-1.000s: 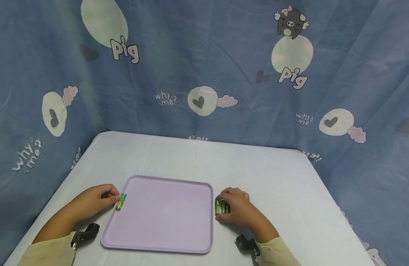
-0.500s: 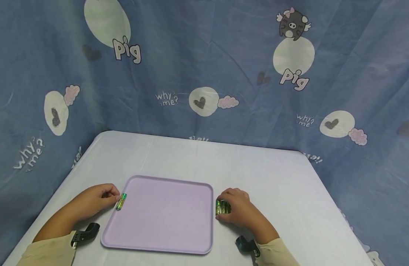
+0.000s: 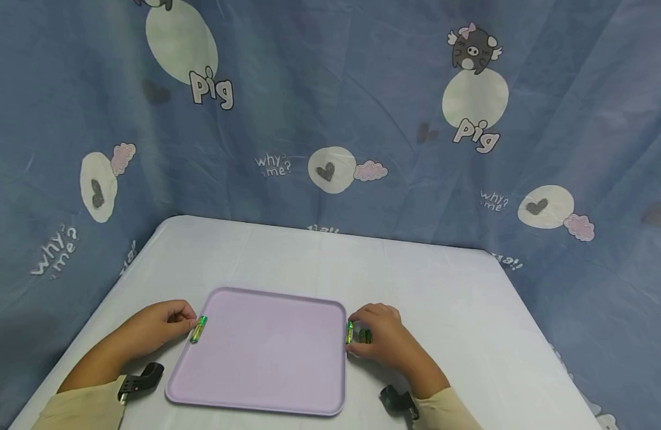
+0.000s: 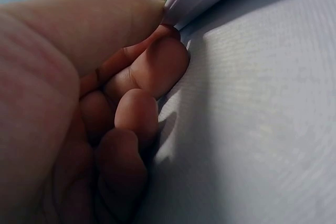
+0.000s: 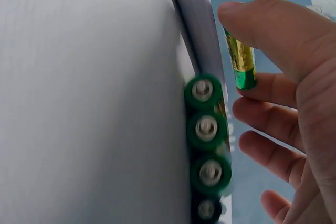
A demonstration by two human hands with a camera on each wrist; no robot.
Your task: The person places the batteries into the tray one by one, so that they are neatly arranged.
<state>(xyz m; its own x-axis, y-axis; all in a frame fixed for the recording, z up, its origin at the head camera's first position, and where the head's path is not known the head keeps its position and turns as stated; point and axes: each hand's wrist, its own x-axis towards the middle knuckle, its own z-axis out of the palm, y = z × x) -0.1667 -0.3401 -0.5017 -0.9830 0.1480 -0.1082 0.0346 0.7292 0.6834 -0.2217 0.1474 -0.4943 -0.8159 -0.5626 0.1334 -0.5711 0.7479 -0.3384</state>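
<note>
My left hand (image 3: 157, 325) is at the left edge of a lilac tray (image 3: 266, 352), its thumb and forefinger pinching the rim in the left wrist view; the other fingers are curled. A green and gold battery (image 3: 199, 329) lies just inside that edge, beside the thumb tip. Beyond the opposite edge, my right hand (image 3: 381, 334) pinches one green and gold battery (image 5: 241, 61) by its ends, between thumb and forefinger, raised off the table. Several more batteries (image 5: 207, 128) stay side by side in a row on the table below that hand, partly hidden by it in the head view.
A white cloth-covered table (image 3: 427, 280) spreads around the tray. Behind and beside it hangs a blue printed curtain (image 3: 287, 95). Black wrist cameras (image 3: 142, 381) sit at both cuffs.
My right hand has lifted one battery from the row and shifted it slightly left, opening a gap to the others. The left hand stays at the tray's edge; the head view has tilted slightly.
</note>
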